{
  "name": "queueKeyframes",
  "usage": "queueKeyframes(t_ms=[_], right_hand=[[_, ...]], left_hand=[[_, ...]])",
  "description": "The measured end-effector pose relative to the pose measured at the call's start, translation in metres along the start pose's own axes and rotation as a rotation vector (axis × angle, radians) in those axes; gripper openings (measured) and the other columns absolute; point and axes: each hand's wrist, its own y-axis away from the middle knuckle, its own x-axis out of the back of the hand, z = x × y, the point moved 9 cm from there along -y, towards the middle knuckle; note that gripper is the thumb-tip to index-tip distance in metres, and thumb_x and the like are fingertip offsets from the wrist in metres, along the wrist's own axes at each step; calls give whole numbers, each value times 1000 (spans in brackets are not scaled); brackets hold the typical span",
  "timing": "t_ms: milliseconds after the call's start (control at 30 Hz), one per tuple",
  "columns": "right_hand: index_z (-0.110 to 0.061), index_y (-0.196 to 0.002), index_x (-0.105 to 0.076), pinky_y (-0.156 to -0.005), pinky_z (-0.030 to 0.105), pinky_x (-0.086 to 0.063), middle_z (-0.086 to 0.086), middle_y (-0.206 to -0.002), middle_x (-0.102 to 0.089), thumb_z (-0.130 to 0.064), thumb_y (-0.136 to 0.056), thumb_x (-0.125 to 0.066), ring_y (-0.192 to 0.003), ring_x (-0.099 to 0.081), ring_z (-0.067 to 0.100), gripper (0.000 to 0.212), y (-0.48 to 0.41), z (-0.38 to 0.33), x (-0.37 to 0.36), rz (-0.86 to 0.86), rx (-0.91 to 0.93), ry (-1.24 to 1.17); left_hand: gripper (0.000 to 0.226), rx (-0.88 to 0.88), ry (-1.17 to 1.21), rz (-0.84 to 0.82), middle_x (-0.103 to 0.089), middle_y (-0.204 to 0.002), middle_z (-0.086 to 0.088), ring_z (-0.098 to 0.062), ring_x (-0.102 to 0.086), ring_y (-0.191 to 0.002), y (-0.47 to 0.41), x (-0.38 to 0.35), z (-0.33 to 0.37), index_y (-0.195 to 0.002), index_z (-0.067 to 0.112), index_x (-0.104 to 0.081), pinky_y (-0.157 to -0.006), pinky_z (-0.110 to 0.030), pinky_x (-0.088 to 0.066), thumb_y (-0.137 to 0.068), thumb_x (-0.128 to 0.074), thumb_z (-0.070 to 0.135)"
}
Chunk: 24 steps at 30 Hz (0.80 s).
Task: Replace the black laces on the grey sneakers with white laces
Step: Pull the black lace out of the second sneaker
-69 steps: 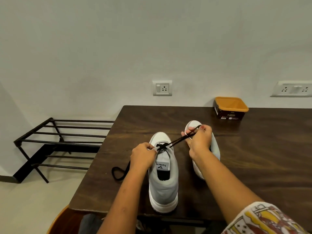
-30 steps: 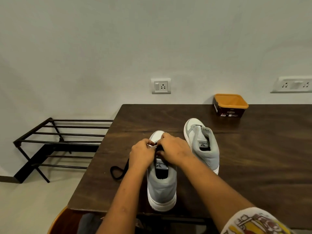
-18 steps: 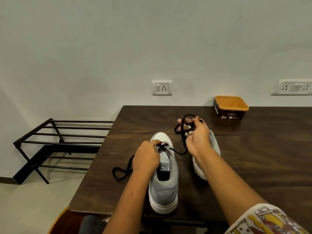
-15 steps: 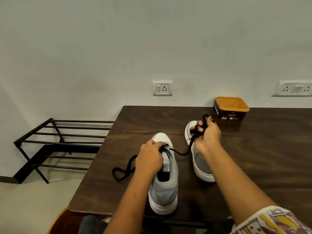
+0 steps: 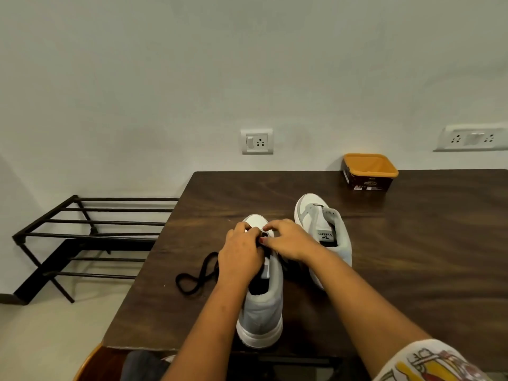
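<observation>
Tabletop (image 5: 426, 257) lies open to our right, sneaker (image 5: 262, 306) at its front edge. Our right hand (image 5: 288, 240) drops back beside our left hand (image 5: 242, 253), both pinching the black lace (image 5: 199, 270).

Both forearms are bare behind the left hand (image 5: 242, 254) and the right hand (image 5: 291, 240). A short white sleeve (image 5: 428, 361) covers the right upper arm. It is printed with cartoon shapes in yellow and red, drawn with black outlines.

Grey sneakers (image 5: 264, 306), black lace (image 5: 192, 279), orange tub (image 5: 369, 166), dark wood-grain table (image 5: 412, 257)
</observation>
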Motion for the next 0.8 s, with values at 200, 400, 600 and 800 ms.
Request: queueKeyframes(t_ms=[200, 400, 600, 800], right_hand=[[-25, -117, -64, -95, 33, -48, 0, -117, -65, -17, -89, -54, -107, -60, 18, 31, 3, 1, -10, -64, 34, -71], [-32, -126, -59, -100, 31, -43, -1, -132, -59, -16, -94, -49, -119, -54, 21, 37, -1, 0, -13, -9, 20, 3], [-27, -121, -60, -77, 25, -42, 9, -119, -63, -10, -95, -45, -99, -59, 26, 35, 5, 1, -9, 90, 17, -3], [-29, -124, -57, -88, 33, -47, 12, -122, -62, -8, -94, -42, -108, -59, 31, 39, 6, -1, -10, 124, -23, 53]], left_hand=[[15, 8, 132, -30, -47, -109, 5, -18, -48, -102, -4, -6, -6, -96, 20, -65, -66, -31, -43, -88, -54, 25], [23, 465, 757, 249, -58, -84, -2, -25, -58, -79, 11, -1, -49, -65, 19, -57, -65, -29, -41, -88, -58, 23], [30, 914, 1636, 119, -57, -68, -6, -21, -58, -65, 26, -22, -43, -70, 9, -50, -57, -30, -49, -96, -40, 21], [16, 645, 971, -202, -59, -72, -5, -20, -52, -63, 1, -9, -38, -69, 10, -58, -63, -28, -40, -83, -51, 13]])
